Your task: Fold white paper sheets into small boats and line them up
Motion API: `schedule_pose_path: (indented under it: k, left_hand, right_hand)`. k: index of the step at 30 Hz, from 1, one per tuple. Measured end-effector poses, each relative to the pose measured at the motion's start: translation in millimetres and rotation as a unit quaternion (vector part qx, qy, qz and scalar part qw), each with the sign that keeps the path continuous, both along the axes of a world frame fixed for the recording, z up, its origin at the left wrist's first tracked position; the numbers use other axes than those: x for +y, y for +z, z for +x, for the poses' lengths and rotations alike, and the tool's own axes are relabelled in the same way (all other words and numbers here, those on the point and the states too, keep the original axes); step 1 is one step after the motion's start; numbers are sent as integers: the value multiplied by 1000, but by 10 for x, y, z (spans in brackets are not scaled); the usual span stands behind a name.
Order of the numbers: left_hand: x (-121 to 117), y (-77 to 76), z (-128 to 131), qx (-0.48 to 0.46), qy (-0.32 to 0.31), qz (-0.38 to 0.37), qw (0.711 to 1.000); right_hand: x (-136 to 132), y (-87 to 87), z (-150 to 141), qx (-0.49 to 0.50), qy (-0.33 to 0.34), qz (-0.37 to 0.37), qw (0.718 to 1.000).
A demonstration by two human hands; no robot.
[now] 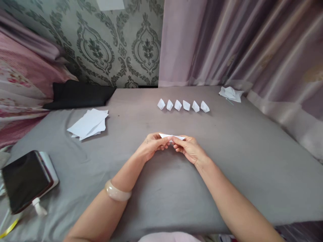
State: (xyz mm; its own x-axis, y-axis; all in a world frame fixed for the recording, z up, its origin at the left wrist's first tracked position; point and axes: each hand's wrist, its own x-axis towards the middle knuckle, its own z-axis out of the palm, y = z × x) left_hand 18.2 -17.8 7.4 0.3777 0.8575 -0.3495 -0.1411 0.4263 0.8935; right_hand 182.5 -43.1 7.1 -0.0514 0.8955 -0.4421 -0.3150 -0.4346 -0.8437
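Note:
Between my two hands, over the middle of the grey cloth, is a small folded white paper (165,135) with pointed ends. My left hand (154,144) pinches it from the left, thumb on top and fingers curled beneath. From the right, my right hand (188,147) grips it the same way, the two thumb tips almost meeting. My fingers hide the paper's lower part. Farther back, several folded white paper pieces (186,105) stand in a row, apart from my hands.
Flat white paper sheets (88,123) lie in a loose stack at left. More white paper (230,93) sits at the far right corner beside a thin stick. A dark-screened device (26,179) with a white cable rests at near left. Black folded cloth (80,94) lies behind the stack.

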Motion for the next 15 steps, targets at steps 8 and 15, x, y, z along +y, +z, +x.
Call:
schedule_pose_path:
  k: [8,15]
  left_hand:
    - [-42,-15,27,29,48,86,995]
    - [-71,18,50,53,2,167,985]
  right_hand:
    - [-10,22,1,14,48,14,999]
    - [-15,12,29,-36,58,33,997]
